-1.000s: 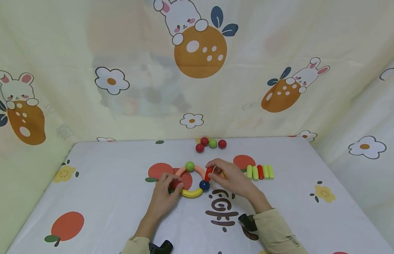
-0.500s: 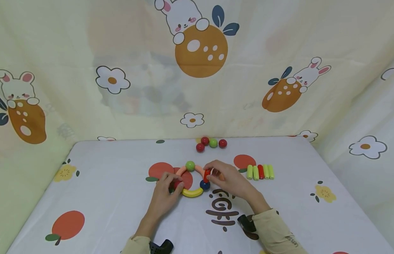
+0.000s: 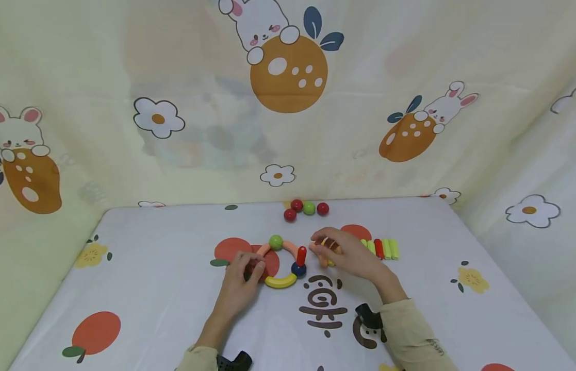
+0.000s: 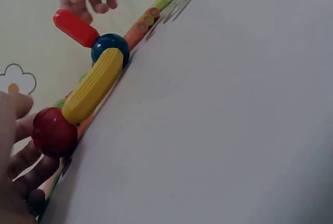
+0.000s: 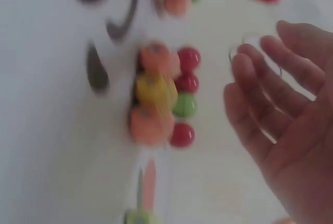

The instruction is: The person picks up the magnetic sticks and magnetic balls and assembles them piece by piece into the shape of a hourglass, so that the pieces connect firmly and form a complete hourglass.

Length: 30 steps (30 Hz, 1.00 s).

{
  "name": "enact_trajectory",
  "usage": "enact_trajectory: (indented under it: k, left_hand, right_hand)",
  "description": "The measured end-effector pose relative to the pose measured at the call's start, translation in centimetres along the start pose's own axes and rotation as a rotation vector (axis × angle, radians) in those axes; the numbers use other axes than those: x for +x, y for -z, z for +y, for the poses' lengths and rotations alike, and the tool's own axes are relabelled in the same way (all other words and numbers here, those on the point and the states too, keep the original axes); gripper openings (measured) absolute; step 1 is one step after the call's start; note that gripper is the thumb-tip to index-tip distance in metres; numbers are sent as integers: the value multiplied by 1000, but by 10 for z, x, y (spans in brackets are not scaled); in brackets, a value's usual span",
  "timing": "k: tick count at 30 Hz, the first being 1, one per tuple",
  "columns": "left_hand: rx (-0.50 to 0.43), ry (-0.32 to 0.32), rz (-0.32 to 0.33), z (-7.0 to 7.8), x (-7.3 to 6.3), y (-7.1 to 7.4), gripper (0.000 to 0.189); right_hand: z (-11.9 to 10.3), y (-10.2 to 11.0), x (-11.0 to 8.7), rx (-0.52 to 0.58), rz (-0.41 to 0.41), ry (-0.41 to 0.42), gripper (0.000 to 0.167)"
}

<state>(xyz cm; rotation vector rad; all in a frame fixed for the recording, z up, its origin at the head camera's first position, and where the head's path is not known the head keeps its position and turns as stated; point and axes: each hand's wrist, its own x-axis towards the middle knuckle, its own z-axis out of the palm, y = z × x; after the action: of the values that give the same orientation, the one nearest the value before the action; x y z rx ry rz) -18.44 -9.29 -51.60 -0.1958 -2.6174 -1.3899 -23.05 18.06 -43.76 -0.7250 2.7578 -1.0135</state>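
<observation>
My left hand (image 3: pixel 240 283) grips a red ball (image 4: pixel 54 133) at the left of a ring of magnetic toy pieces, its fingers curled round the ball's far side. A yellow curved stick (image 3: pixel 280 281) joins that ball to a blue ball (image 3: pixel 299 269). From the blue ball a red stick (image 3: pixel 301 256) stands up. Salmon curved sticks (image 3: pixel 290 249) meet at a green ball (image 3: pixel 276 242) on the far side. To the right, my right hand (image 3: pixel 350 253) hovers with loosely bent fingers, holding nothing, above salmon and yellow curved sticks (image 5: pixel 156 91).
Several light green sticks (image 3: pixel 386 249) and a red stick (image 3: pixel 378 249) lie in a row at the right. Near the table's back edge sit red balls (image 3: pixel 290 215) and a green ball (image 3: pixel 309 208). A printed curtain (image 3: pixel 213 154) hangs behind the white table (image 3: pixel 153 309).
My right hand has let go of the red stick and moved right, leaving it upright on the blue ball. My left hand has stayed at the red ball.
</observation>
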Motion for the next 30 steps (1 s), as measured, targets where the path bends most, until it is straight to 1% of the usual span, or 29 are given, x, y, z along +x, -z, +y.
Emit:
enact_trajectory:
  k: [3,4,7,9,10,12,15,17,19,21,24,27,30]
  left_hand:
    - [-41,35,-28,3,5,8,15]
    - [-43,54,-45,5,7,11,17]
    - [-36,77,-106,9,18,20,23]
    - [10,88,-147,12,28,25,26]
    - [29,84,-165,13,33,27,27]
    - [100,75,-198,14,44,27,30]
    - [195,64,-262,15,57,24,38]
    - [235,64,-311,15,64,21,43]
    - [255,53,-343,14,69,17,46]
    - [260,46,-351,13,72,15,46]
    - [269,42,-330,12,70,13,45]
    - [258,50,-301,13,62,15,44]
    - [254,44,-287,15,52,20,45]
  right_hand:
    - [11,13,-2,-32,10,-37,26]
    - [15,18,-3,-43,16,-50,25]
    - [28,33,-7,-58,40,-82,24]
    - [37,43,-12,-62,51,-113,24]
    - [40,48,-15,-65,57,-132,25]
    - [48,56,-21,-73,63,-177,28]
    - [59,64,-30,-81,69,-251,32]
    - [64,68,-34,-67,58,-306,36]
    - [70,71,-37,-57,45,-361,39]
    - [73,74,-40,-54,25,-407,43]
    - [80,74,-42,-56,-1,-455,46]
    - [86,73,-43,-54,-24,-466,45]
    - [91,72,-43,-50,-41,-466,42]
